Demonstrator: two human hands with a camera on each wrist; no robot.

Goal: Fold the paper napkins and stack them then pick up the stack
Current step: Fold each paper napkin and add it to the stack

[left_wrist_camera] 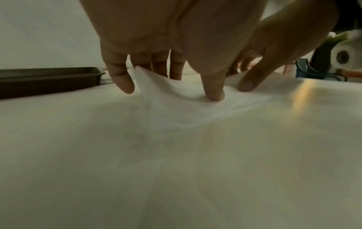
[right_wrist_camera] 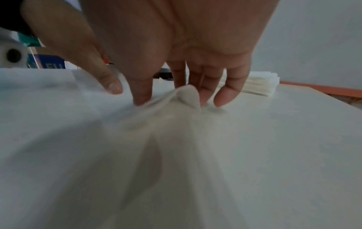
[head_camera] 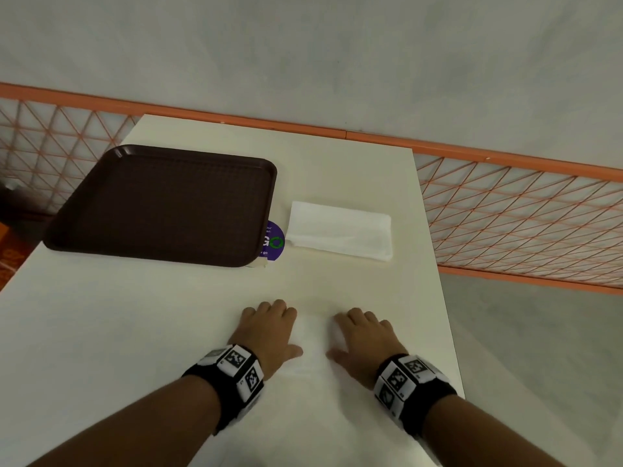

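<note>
While a folded stack of napkins [head_camera: 340, 234] already sits far on the surface [head_camera: 135, 315], right of the brown tray [head_camera: 161, 203] and a purple sticker [head_camera: 274, 240], one more napkin [head_camera: 313, 352] lies unfolded near the person, so the job looks partly done: this sheet needs folding and adding to the stack, then the stack needs lifting. Head view: left hand [head_camera: 269, 330] and right hand [head_camera: 365, 342] rest palm-down on the sheet's two sides, fingers curled at its far edge; stack well apart, beyond both hands.

Left wrist view: left hand [left_wrist_camera: 176, 46] has its fingers [left_wrist_camera: 122, 80] bent down onto the napkin [left_wrist_camera: 176, 96], far corner raised against them, thumb pressing the sheet; looks like a pinch starting. Tray [left_wrist_camera: 49, 80] off to the left.

Right wrist view: right hand [right_wrist_camera: 176, 46] fingers [right_wrist_camera: 227, 94] bunch a corner of the napkin [right_wrist_camera: 188, 94] up between them, thumb pressing on the paper. Stack [right_wrist_camera: 260, 83] just behind the fingertips in frame, untouched.
</note>
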